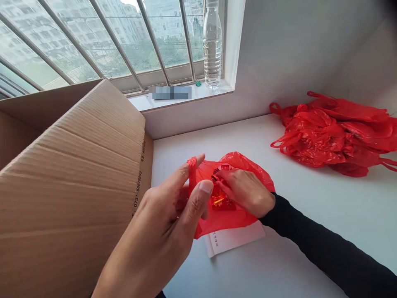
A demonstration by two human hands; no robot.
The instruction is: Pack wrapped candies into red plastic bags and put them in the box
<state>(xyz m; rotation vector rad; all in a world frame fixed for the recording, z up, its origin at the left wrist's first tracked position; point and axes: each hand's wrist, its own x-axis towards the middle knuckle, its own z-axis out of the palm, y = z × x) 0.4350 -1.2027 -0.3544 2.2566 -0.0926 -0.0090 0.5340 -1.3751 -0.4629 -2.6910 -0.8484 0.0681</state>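
Red bag: near the bench's left edge, over a white paper slip.
Left hand: pinched narrow on the bag's handle loop.
Right hand: inside the mouth, fingertips on foil packets; grip cannot be told.
Risk: a hard pull may likely tear the thin film or slip the loop, spilling packets.
Surroundings: cardboard box at left edge; pile of red bags at far right corner.

Two hands, left hand and right hand. One red plastic bag; more in one heap of red bags at the frame's right, number unclear. One cardboard box, one water bottle, one paper slip.
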